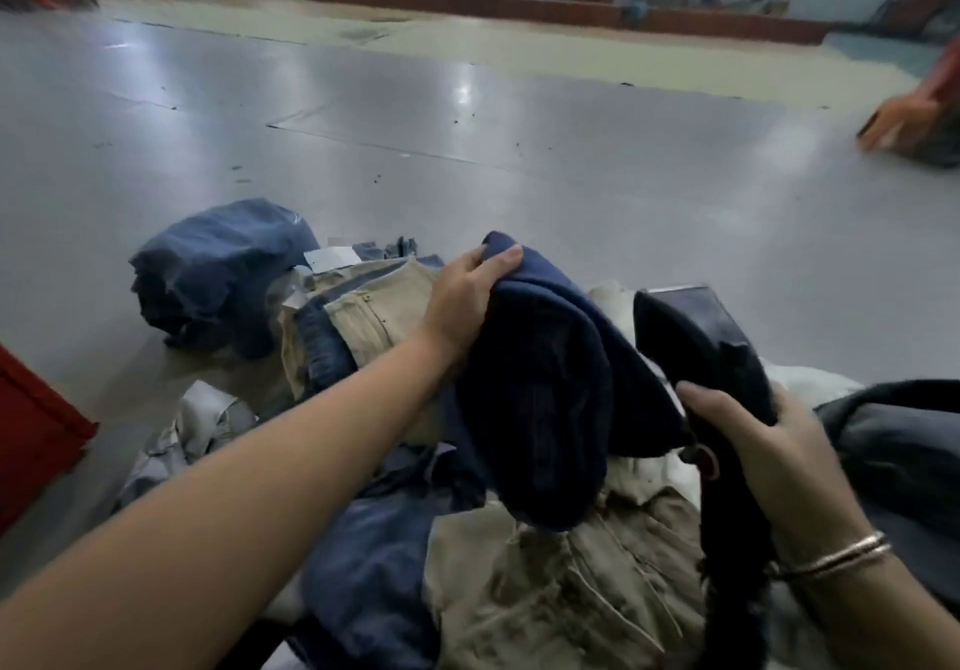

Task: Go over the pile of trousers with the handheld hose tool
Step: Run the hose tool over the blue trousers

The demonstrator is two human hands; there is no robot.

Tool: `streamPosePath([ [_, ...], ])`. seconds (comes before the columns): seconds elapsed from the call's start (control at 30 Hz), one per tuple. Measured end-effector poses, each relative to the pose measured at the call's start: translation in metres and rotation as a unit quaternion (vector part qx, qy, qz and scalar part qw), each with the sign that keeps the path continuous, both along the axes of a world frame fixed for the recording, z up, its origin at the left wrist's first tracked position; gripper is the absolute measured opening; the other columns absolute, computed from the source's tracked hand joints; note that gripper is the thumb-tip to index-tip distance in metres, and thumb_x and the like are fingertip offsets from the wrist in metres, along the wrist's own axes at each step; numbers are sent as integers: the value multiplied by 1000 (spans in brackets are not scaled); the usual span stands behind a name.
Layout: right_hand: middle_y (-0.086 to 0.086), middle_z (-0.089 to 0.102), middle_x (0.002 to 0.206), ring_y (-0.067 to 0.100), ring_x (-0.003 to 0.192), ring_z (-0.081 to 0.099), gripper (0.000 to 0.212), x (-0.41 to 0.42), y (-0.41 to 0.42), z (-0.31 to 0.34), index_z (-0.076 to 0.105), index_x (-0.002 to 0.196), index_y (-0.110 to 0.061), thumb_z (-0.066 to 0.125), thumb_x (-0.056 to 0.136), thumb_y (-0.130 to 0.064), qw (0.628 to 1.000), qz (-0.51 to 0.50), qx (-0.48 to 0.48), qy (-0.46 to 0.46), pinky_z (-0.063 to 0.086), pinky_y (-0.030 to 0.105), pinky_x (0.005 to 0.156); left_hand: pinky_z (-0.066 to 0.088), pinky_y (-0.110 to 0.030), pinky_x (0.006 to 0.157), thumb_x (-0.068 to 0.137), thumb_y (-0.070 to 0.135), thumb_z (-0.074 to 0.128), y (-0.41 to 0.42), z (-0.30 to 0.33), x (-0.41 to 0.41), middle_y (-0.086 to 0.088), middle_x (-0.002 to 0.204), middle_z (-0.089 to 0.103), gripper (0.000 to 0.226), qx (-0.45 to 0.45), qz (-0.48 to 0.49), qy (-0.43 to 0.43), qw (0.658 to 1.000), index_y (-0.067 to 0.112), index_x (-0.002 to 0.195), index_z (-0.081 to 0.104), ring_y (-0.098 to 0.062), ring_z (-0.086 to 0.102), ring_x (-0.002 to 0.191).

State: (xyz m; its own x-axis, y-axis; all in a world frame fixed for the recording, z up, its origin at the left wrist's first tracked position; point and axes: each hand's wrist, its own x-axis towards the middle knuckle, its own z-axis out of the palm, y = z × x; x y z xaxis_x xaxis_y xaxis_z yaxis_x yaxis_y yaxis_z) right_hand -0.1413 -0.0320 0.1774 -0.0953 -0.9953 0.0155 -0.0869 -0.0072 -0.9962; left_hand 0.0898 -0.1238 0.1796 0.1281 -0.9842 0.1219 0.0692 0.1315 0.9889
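- Right now, head view: left hand (467, 295) reaches fwd and grips the top edge of the navy trousers (550, 399), thumb over the fold, lifting them off the pile.
- Right hand (753, 441) is curled round the handle of the black hose tool (711, 357); its wide dark head points up and away, just beside the navy pair, right of it.
- Bangles (831, 558) on the right wrist.
- Pile of trousers (545, 591) lies under both arms: tan pair nearest, blue denim to its left, another tan pair (374, 311) further back.
- Separate bundle of blue denim (218, 274) sits on the grey floor (467, 124), left of the pile.
- Red box edge (31, 435) at far left.
- Background blurred.
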Motion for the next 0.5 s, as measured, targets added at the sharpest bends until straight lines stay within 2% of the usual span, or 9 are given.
streamPosePath([
  [0.1, 7, 60, 58, 21, 49, 57, 35, -34, 34, 38, 61, 77, -8, 81, 58, -31, 997, -42, -16, -67, 49, 27, 50, 50, -24, 61, 89, 24, 58, 19, 30, -27, 0, 69, 65, 24, -49, -80, 134, 987, 20, 69, 69, -15, 61, 66],
  [0.17, 13, 59, 64, 27, 55, 56, 39, -55, 57, 50, 63, 77, -8, 85, 54, -31, 992, -62, -12, -113, 48, 37, 60, 50, -22, 62, 90, 25, 56, 26, 15, -37, 1, 74, 67, 18, -50, -76, 153, 984, 21, 78, 69, -13, 63, 71],
  [0.23, 12, 62, 65, 26, 56, 58, 30, -71, 74, 49, 67, 74, -11, 81, 56, -31, 990, -82, -3, -118, 51, 34, 56, 51, -20, 64, 96, 15, 52, 33, -32, -38, -3, 83, 69, 16, -2, -29, 109, 994, 13, 89, 67, -18, 64, 81],
  [0.3, 11, 64, 65, 24, 54, 60, 26, -83, 84, 32, 68, 77, -10, 76, 61, -29, 988, -100, 36, -113, 53, 29, 49, 50, -27, 70, 96, 9, 51, 44, -100, -28, -13, 91, 67, 12, 130, 32, -97, 986, 4, 99, 61, -28, 61, 92],
  [0.33, 12, 65, 65, 24, 55, 60, 22, -87, 87, 18, 68, 81, -9, 75, 66, -23, 987, -102, 67, -101, 52, 29, 47, 50, -32, 75, 96, 11, 53, 54, -136, -21, -17, 100, 65, 16, 220, 30, -228, 948, 2, 108, 57, -32, 61, 97],
  [0.37, 12, 65, 65, 24, 56, 59, 19, -91, 88, 2, 66, 87, -5, 73, 73, -16, 986, -102, 101, -79, 52, 30, 48, 49, -36, 80, 95, 15, 53, 67, -168, -16, -18, 110, 62, 26, 299, 4, -343, 890, 4, 118, 52, -34, 59, 102],
  [0.4, 12, 65, 65, 24, 57, 59, 17, -93, 89, -13, 65, 90, -2, 71, 78, -10, 984, -104, 133, -57, 51, 32, 53, 47, -38, 85, 94, 20, 53, 80, -193, -15, -16, 120, 57, 34, 337, -38, -429, 837, 7, 126, 47, -33, 57, 107],
  [0.47, 12, 68, 71, 20, 62, 60, 12, -98, 91, -46, 65, 91, 0, 70, 81, -4, 976, -107, 189, -22, 51, 32, 62, 45, -36, 95, 92, 33, 54, 102, -223, -29, -8, 135, 48, 48, 280, -117, -548, 779, 16, 134, 41, -26, 51, 119],
  [0.5, 13, 68, 73, 18, 59, 60, 10, -99, 93, -61, 66, 90, 0, 70, 81, -3, 971, -107, 215, -16, 51, 26, 58, 42, -35, 100, 89, 42, 55, 110, -231, -43, -4, 141, 43, 57, 225, -154, -595, 756, 20, 138, 38, -23, 46, 126],
])
